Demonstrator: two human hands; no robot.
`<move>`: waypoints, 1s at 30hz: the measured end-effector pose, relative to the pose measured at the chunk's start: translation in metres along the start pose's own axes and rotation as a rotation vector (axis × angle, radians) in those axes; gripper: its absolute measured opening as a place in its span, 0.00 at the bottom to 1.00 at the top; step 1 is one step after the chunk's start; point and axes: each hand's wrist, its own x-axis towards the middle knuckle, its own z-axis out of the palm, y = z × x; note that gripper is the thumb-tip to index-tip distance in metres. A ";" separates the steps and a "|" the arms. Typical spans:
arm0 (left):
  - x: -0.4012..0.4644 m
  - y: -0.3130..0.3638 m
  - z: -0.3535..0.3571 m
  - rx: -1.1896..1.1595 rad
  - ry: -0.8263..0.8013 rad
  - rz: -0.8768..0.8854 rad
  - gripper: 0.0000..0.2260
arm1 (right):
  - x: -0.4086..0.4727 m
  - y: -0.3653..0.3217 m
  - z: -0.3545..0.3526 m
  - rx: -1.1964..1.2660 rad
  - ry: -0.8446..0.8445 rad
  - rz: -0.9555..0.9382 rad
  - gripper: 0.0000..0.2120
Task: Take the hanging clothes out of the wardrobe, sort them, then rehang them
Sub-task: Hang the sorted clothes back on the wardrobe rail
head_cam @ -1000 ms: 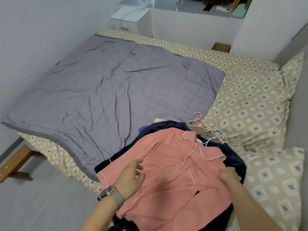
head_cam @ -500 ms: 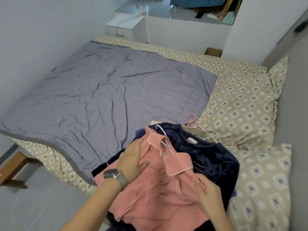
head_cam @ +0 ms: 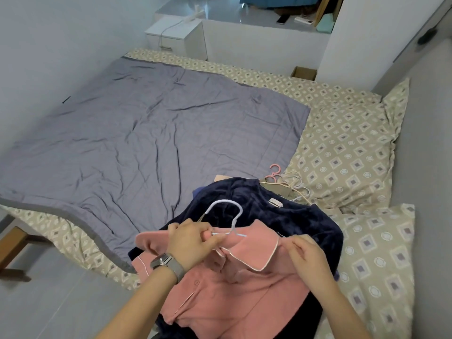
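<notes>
Over bed, hands (head_cam: pixel 193 241) (head_cam: pixel 307 255) grip pink shirt (head_cam: pixel 239 289).

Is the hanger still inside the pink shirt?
Yes, partly: the white hanger has its hook above the pink shirt collar, its arm tucked underneath.

1. A bed (head_cam: pixel 244 74) with a beige diamond-patterned sheet fills the scene.
2. A wrinkled grey quilt (head_cam: pixel 146 133) lies spread over its left part.
3. Two matching patterned pillows (head_cam: pixel 347 148) lie at the right.
4. A clothes pile topped by a navy fleece garment (head_cam: pixel 264 206) lies on the near edge.
</notes>
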 end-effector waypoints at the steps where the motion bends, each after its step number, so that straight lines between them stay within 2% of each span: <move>1: -0.001 -0.002 0.001 -0.007 0.012 -0.044 0.27 | 0.006 -0.002 0.001 -0.100 -0.009 -0.033 0.06; 3: -0.001 -0.008 0.000 -0.022 0.047 -0.101 0.27 | 0.017 -0.007 0.002 -0.302 -0.052 -0.082 0.08; 5: 0.001 -0.013 -0.002 -0.031 0.060 -0.119 0.26 | 0.033 0.000 0.000 -0.402 -0.156 -0.086 0.09; 7: 0.005 -0.017 -0.003 -0.036 0.056 -0.121 0.24 | 0.056 0.017 -0.009 -0.402 -0.371 -0.004 0.09; 9: 0.009 -0.018 -0.005 -0.044 0.052 -0.122 0.24 | 0.084 0.048 -0.023 -0.413 -0.504 0.124 0.12; 10: 0.011 -0.019 -0.004 -0.059 0.052 -0.123 0.24 | 0.099 0.061 -0.030 -0.440 -0.500 0.195 0.17; 12: 0.017 -0.021 -0.001 -0.105 0.039 -0.136 0.25 | 0.126 0.080 -0.041 -0.452 -0.353 0.338 0.27; 14: 0.022 -0.021 0.000 -0.138 0.017 -0.153 0.27 | 0.148 0.097 -0.047 -0.446 -0.210 0.425 0.27; 15: 0.025 -0.020 0.001 -0.165 0.014 -0.158 0.27 | 0.158 0.106 -0.048 -0.460 -0.190 0.473 0.28; 19: 0.031 -0.014 0.001 -0.154 -0.004 -0.141 0.25 | 0.187 0.151 -0.039 -0.462 -0.258 0.631 0.28; 22: 0.029 -0.023 0.001 -0.155 -0.026 -0.186 0.32 | 0.195 0.166 -0.024 -0.421 -0.259 0.696 0.31; 24: 0.037 -0.001 -0.019 -0.193 -0.118 -0.164 0.33 | 0.199 0.170 -0.014 -0.471 -0.264 0.699 0.28; 25: 0.041 0.025 -0.027 -0.197 -0.205 -0.111 0.34 | 0.208 0.195 -0.010 -0.481 -0.231 0.697 0.27; 26: 0.042 0.048 -0.054 -0.009 -0.292 -0.070 0.31 | 0.215 0.216 -0.004 -0.463 -0.207 0.683 0.28; 27: 0.042 0.065 -0.073 0.066 -0.394 -0.051 0.27 | 0.213 0.217 -0.001 -0.518 -0.221 0.692 0.32; 28: 0.038 0.067 -0.073 0.021 -0.415 -0.066 0.27 | 0.208 0.198 -0.001 -0.515 -0.206 0.715 0.36; 30: 0.031 0.020 -0.031 -0.218 -0.206 -0.052 0.31 | 0.203 0.189 0.002 -0.525 -0.125 0.773 0.36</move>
